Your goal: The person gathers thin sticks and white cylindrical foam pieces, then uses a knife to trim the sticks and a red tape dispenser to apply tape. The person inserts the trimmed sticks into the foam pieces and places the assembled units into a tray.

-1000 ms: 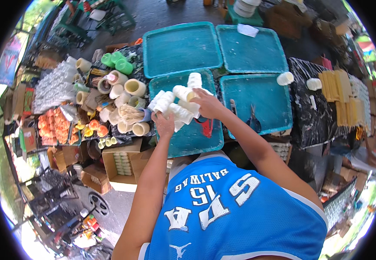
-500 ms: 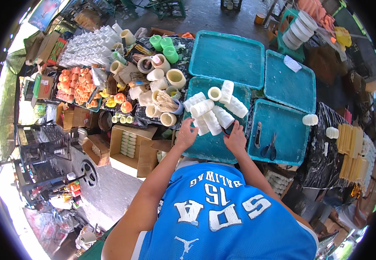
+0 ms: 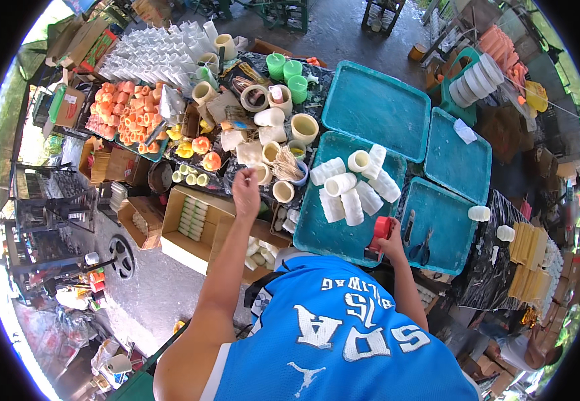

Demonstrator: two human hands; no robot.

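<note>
A red tool (image 3: 383, 228) with a dark end is gripped in the right hand (image 3: 391, 244), over the near right corner of a teal tray (image 3: 307, 230). The left hand (image 3: 246, 194) is beside beige tubes (image 3: 283, 192); too small to tell if it pinches anything. White ribbed cylinders (image 3: 351, 208) crowd the tray beyond the tool; scissors (image 3: 421, 250) lie rightward.

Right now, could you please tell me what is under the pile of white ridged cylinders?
A teal tray shows around the white ridged cylinders; its surface beneath them is covered. The red object in the right hand hides part of the tray's right edge.
</note>
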